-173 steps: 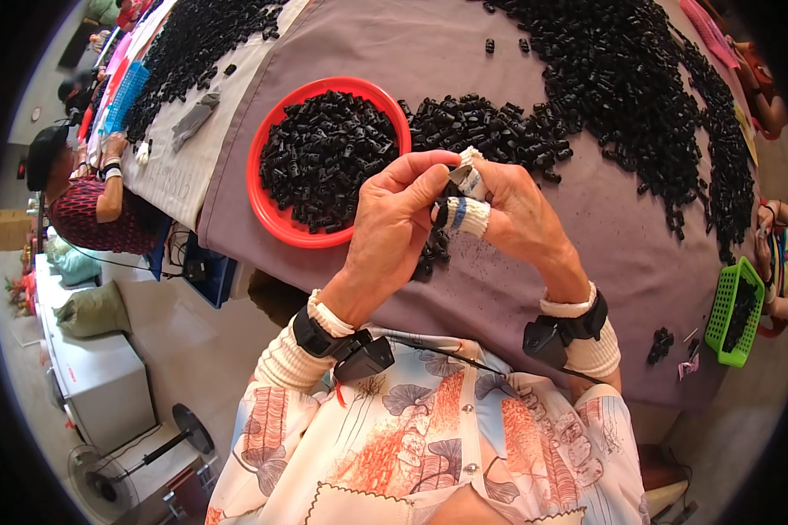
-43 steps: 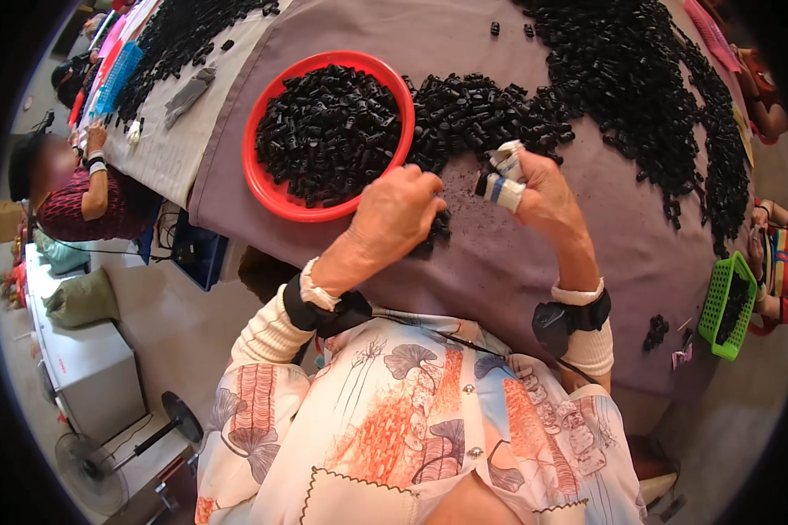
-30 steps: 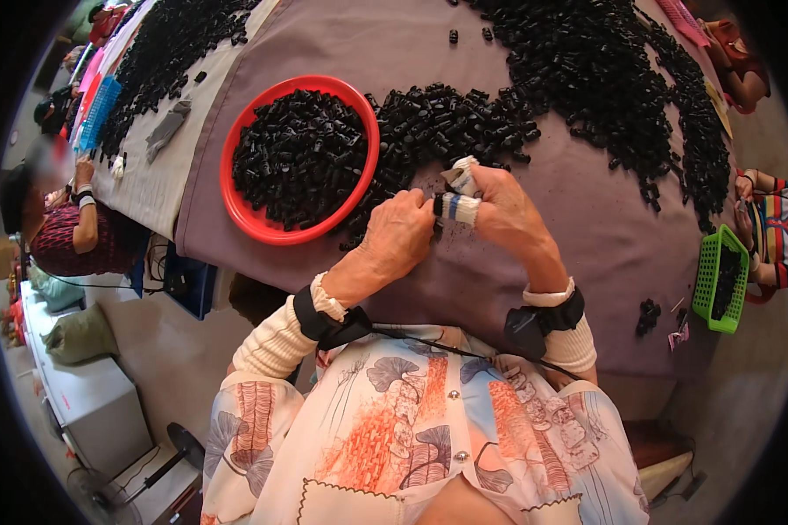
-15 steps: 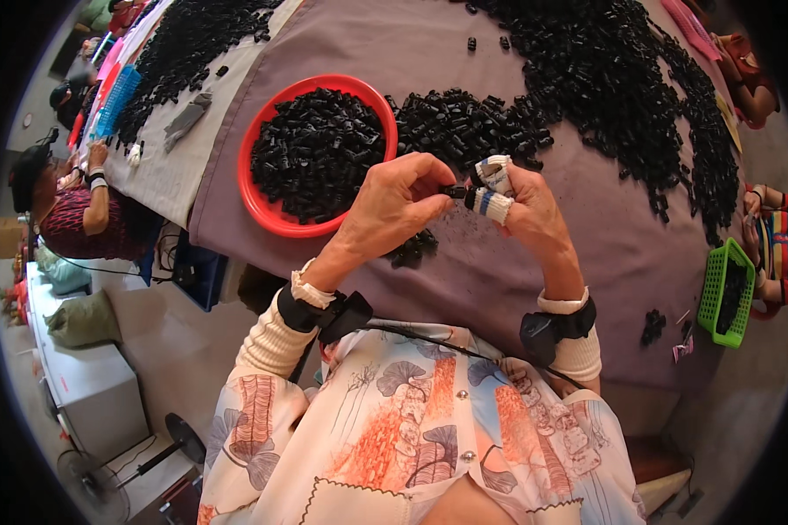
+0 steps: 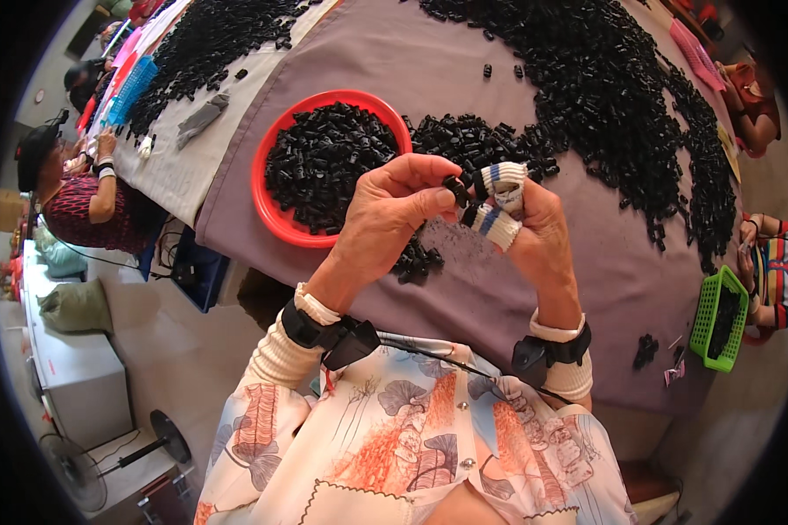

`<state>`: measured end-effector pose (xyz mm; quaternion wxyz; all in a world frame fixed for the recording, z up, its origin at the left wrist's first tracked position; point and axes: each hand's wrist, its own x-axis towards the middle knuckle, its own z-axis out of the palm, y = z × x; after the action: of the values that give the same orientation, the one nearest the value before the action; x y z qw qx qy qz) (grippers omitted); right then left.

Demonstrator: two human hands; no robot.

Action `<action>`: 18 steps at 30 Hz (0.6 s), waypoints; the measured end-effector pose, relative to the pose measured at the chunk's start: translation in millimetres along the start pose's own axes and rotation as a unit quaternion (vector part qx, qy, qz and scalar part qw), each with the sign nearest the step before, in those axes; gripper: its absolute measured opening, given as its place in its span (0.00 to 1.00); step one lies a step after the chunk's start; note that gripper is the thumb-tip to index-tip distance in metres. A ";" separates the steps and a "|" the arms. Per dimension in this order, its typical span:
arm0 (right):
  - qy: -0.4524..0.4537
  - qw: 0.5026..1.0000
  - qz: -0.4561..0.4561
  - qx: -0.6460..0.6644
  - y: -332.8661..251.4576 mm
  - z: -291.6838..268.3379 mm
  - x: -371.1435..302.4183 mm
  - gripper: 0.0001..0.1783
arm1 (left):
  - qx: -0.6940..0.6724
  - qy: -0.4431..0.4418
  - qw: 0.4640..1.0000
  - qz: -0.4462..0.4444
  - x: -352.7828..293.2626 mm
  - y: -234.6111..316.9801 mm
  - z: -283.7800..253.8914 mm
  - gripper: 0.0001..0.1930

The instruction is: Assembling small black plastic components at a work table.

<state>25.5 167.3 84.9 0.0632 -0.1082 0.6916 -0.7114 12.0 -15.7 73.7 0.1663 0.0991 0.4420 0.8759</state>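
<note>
Blk part (image 5: 455, 190) pinched in my L hand (image 5: 378, 223), near R hand (image 5: 543, 241).
My R fingers curled, knit covers (image 5: 503, 175) on; can't tell if gripping. Red round basin (image 5: 262, 188) fwd-L, heaped w/ blk parts; loose pile (image 5: 481, 140) beside. Green perforated basket (image 5: 701, 334), R edge, holds blk pcs. Mauve cloth (image 5: 617, 306) open to R.
</note>
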 end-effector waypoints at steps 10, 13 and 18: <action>0.018 0.994 -0.095 -0.058 -2.2 13.0 12.0 0.10 | -0.098 0.032 0.994 -0.037 1.5 1.8 1.3 0.14; 0.015 0.991 -0.107 -0.078 -1.5 14.2 15.9 0.11 | -0.082 0.048 0.995 -0.044 1.0 6.4 -1.6 0.13; 0.003 0.986 -0.115 -0.120 2.1 16.1 21.8 0.11 | -0.018 0.073 0.996 -0.053 6.2 8.6 -4.6 0.12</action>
<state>8.1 146.5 84.6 -0.0346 -0.1915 0.7552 -0.6260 3.0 -21.6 78.2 0.1813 0.0082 0.4417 0.8786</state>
